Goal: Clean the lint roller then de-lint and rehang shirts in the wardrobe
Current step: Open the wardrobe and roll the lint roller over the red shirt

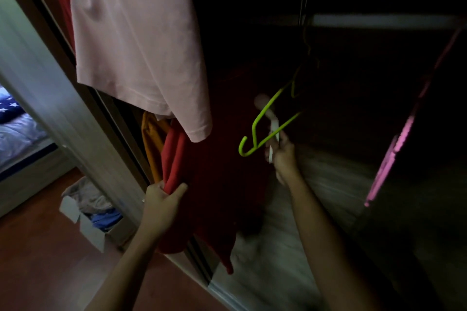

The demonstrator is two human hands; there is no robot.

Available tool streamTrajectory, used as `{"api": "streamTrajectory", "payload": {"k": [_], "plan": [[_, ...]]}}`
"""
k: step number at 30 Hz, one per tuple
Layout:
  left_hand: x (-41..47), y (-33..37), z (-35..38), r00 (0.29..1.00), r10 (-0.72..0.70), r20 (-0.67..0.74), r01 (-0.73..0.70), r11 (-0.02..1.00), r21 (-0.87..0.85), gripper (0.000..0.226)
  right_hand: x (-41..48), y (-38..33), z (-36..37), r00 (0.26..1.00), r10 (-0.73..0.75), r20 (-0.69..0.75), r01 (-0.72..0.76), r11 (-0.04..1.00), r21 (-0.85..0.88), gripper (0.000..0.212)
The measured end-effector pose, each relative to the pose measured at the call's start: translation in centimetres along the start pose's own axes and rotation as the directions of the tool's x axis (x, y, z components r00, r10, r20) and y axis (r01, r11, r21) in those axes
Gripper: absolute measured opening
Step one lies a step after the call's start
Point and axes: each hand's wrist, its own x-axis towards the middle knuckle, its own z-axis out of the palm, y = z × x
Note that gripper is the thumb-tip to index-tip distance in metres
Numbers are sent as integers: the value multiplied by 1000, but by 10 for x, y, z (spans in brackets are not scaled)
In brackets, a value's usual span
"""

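A red shirt (217,184) hangs down inside the dark wardrobe, and my left hand (161,204) grips a fold of it near the wardrobe's front edge. My right hand (283,156) is further in, closed around the white handle of the lint roller (267,113), whose pale roll points up and to the left. A lime-green hanger (267,124) dangles in front of the roller, its lower bar crossing my right fingers. A pale pink shirt (136,40) hangs at the upper left, above the red one.
An orange garment (151,144) hangs behind the red shirt. A pink hanger (394,159) is at the right, under the rail (379,21). On the wooden floor at the left stands an open cardboard box (88,219) of clothes. A bed (17,131) shows through a doorway.
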Motion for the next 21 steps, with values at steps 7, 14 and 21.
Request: {"api": "streamTrajectory", "payload": {"k": [7, 14, 21], "plan": [[-3, 1, -2, 1000, -9, 3, 9, 999, -43, 27, -7, 52, 7, 993, 108, 50, -103, 991, -89, 18], [3, -1, -7, 1000, 17, 15, -17, 999, -28, 33, -122, 162, -14, 649, 541, 535, -235, 811, -535, 23], [1, 1, -15, 998, 47, 33, -48, 999, 16, 27, -73, 112, -22, 738, 494, 460, -473, 865, -169, 23]]}}
